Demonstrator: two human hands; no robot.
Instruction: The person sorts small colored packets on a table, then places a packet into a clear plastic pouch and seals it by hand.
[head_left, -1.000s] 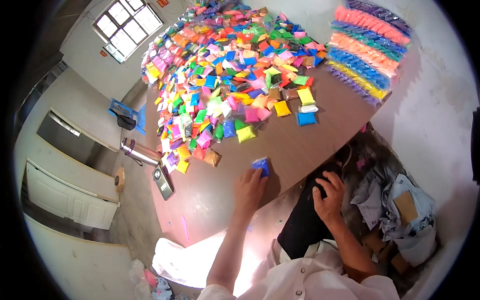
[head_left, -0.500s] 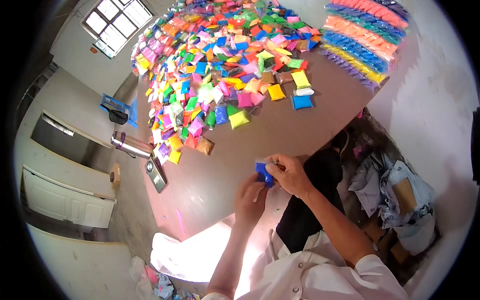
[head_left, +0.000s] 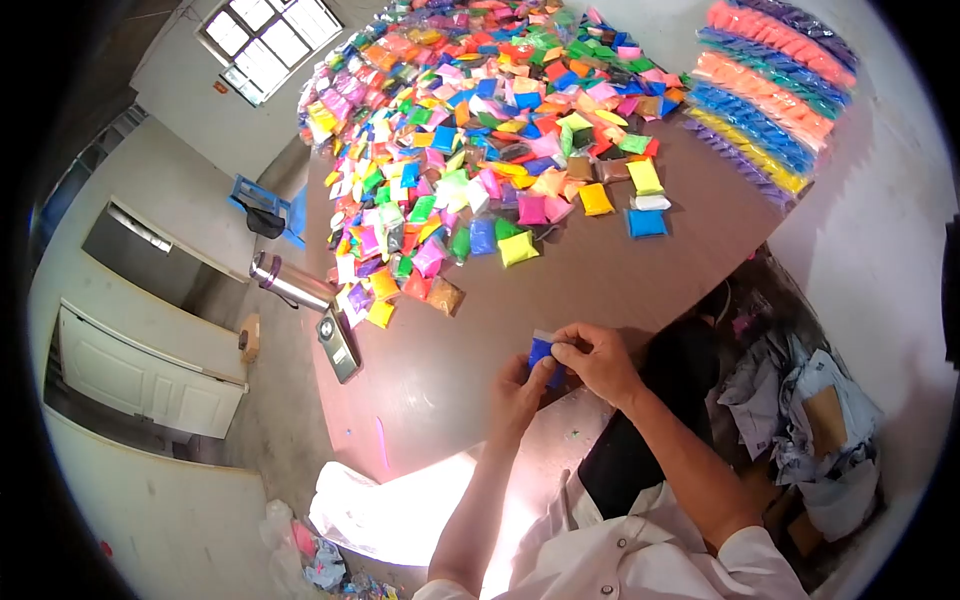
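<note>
A small dark blue packet (head_left: 541, 349) with a clear edge is held between my two hands, above the near edge of the table. My left hand (head_left: 520, 388) grips its lower left side, thumb on the front. Pinched at the packet's upper right is my right hand (head_left: 597, 362). Past my hands, a big heap of small colourful packets (head_left: 480, 150) covers the far part of the table (head_left: 450, 370). A yellow packet (head_left: 518, 249) and a light blue packet (head_left: 646, 223) lie at the heap's near side.
Stacked bags of coloured packets (head_left: 765, 90) stand at the table's far right. A steel flask (head_left: 290, 279) and a dark device with a round dial (head_left: 338, 345) rest along the left edge. Crumpled grey wrapping (head_left: 830, 420) lies on the floor at right.
The view has shifted, so the scene sits further right and lower. My left fingers have closed in on the blue packet, thumb now over its front; my right hand keeps its pinch.
</note>
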